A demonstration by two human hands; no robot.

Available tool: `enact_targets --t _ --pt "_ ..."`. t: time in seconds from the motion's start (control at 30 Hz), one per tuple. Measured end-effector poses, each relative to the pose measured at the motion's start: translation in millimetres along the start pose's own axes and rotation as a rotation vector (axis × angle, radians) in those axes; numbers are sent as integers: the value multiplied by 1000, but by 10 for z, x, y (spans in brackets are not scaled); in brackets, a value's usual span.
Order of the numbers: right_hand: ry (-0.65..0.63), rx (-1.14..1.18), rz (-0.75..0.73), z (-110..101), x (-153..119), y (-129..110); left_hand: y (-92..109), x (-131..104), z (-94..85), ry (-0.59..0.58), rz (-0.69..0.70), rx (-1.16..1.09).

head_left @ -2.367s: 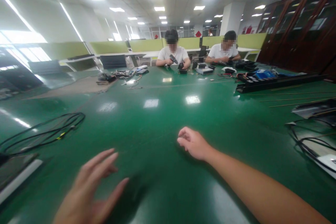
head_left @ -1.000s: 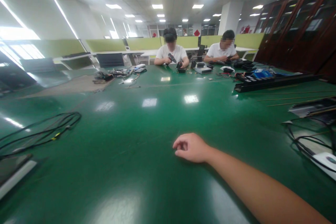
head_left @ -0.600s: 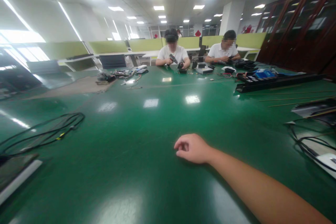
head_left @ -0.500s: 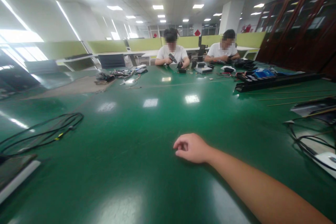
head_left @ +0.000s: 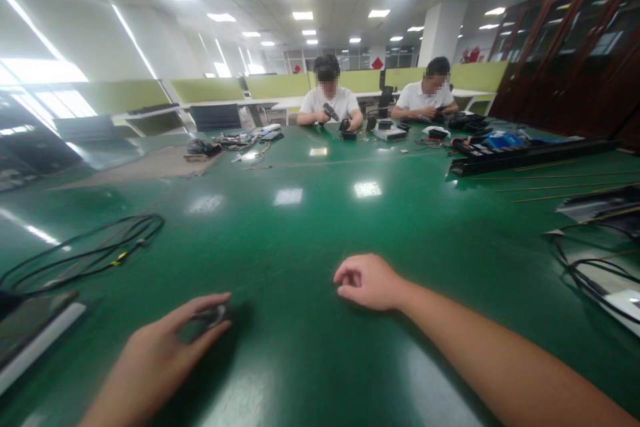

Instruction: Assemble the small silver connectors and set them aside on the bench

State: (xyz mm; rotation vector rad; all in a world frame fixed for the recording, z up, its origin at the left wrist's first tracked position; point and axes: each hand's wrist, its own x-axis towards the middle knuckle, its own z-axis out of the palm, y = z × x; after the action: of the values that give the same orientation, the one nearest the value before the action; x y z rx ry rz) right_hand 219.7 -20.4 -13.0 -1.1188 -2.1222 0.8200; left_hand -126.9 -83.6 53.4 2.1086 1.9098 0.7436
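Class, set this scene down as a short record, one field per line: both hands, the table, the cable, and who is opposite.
Left hand: holds a small object, too blurred to identify
Right hand: loosely curled over the table, nothing visible in its grip
Table: green, glossy
Cable: black, looped, with a yellow tag; lies to the left
Opposite: two people, one holding a dark tool

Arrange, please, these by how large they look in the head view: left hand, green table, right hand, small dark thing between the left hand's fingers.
1. Green table
2. Left hand
3. Right hand
4. Small dark thing, blurred and partly hidden

Nearness to the camera may enlarge the left hand.
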Motion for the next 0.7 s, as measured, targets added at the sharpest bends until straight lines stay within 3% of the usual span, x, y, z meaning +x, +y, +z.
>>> enact_targets --t 0.13,0.23,0.3,0.43,0.7 --pt "35 24 22 13 0 0 601 526 611 -265 205 -229" --pt "159 102 82 32 17 29 989 744 1008 -307 288 -441" --pt "222 153 113 48 29 58 1095 784 1180 -292 296 -579" --pt "219 155 120 72 38 96 1055 764 1305 -280 266 -693" --pt "182 86 152 52 17 72 997 771 1285 -324 241 -720"
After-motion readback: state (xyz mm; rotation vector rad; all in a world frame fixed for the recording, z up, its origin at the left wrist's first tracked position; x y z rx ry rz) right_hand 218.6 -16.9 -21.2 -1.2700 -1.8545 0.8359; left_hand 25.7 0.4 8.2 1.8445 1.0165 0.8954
